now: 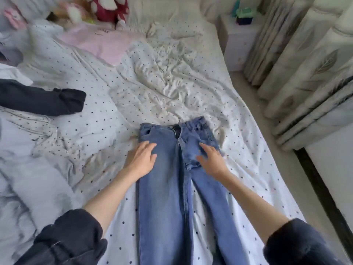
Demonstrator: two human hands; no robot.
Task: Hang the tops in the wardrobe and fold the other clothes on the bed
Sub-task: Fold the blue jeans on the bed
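Observation:
A pair of blue jeans (168, 197) lies flat on the dotted white bed sheet (107, 119), waistband away from me, legs running toward the bottom edge. My left hand (142, 159) rests flat on the left hip of the jeans with fingers straight. My right hand (213, 159) lies flat on the right hip, fingers spread. A pink garment (103, 44) lies at the far left of the bed, and a dark navy garment (42, 100) lies at the left edge.
A crumpled pale grey duvet (28, 178) fills the near left. Soft toys (108, 8) sit at the head of the bed. A white nightstand (240, 41) with small items stands right of the bed, with patterned curtains (305, 64) beside it.

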